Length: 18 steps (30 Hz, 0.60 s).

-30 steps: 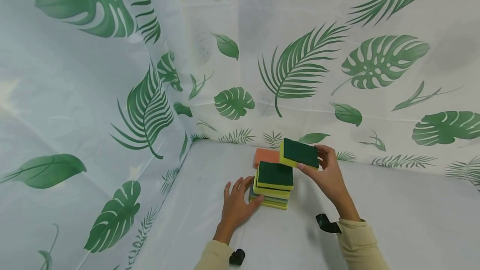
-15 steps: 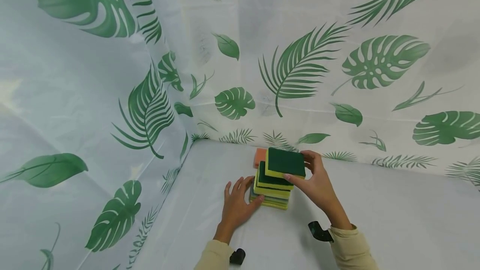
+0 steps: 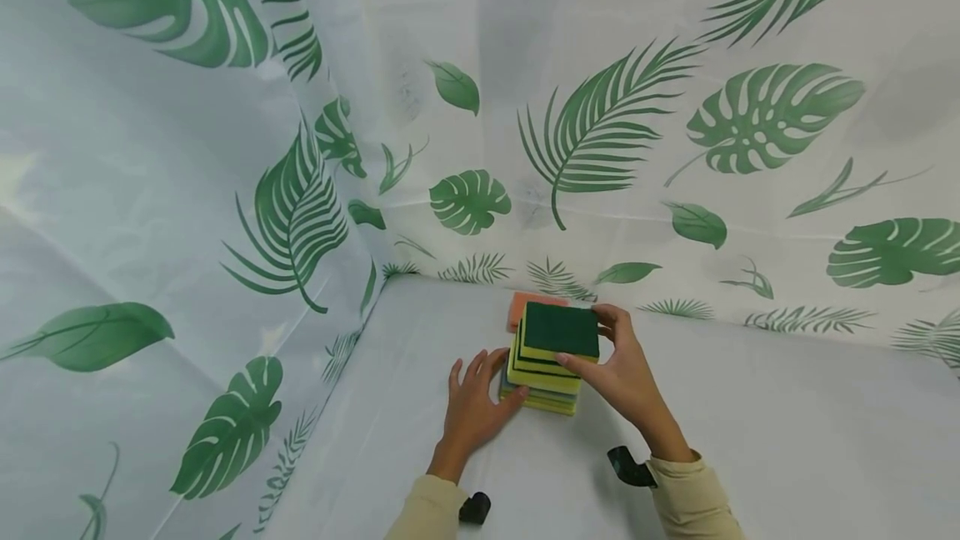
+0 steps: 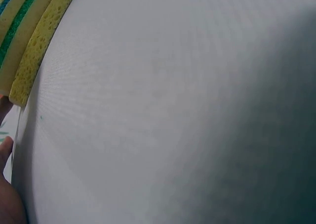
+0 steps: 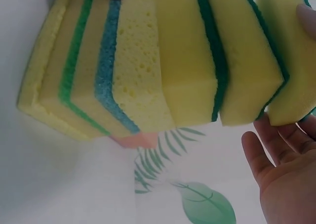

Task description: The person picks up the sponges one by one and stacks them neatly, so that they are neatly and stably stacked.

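My right hand (image 3: 626, 377) holds a yellow sponge with a dark green scouring top (image 3: 561, 330), thumb on its near edge and fingers behind its right side. The sponge sits over a stack of several sponges (image 3: 546, 400), roughly lined up with it. In the right wrist view, the held sponge (image 5: 291, 51) leans slightly against the stack's upper end; whether it rests fully is unclear. My left hand (image 3: 474, 411) touches the stack's left side, thumb at the front and forefinger at the side, other fingers spread. The left wrist view catches only the stack's lower layers (image 4: 37, 51).
Behind the stack lies a flat orange block (image 3: 519, 307), partly hidden. White table covering (image 3: 420, 340) reaches back to a leaf-printed sheet (image 3: 600, 240), with another such sheet (image 3: 187, 257) on the left.
My right hand has brought the green-topped sponge left and a little down, from beside the stack to over its top. My left hand has stayed at the stack.
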Motion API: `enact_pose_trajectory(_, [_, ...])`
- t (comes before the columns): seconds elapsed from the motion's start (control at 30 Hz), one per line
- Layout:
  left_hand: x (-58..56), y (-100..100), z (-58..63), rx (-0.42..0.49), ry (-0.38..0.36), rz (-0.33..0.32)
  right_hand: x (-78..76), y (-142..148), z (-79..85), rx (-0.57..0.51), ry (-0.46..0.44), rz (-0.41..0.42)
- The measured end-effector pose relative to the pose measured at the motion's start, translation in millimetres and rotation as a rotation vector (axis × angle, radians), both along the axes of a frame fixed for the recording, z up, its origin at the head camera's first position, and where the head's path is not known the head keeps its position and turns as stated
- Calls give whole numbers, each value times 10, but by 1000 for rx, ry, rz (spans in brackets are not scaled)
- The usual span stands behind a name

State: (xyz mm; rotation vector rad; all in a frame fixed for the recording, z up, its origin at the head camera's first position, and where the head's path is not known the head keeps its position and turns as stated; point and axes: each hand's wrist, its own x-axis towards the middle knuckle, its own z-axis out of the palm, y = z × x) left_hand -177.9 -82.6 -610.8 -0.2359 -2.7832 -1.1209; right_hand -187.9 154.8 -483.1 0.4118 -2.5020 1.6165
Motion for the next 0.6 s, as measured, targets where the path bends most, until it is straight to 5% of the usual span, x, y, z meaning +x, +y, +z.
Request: enact_pose_trajectory(0.6, [-4,-12,11,5,1,-1,5,-53,-15,26,0,-26])
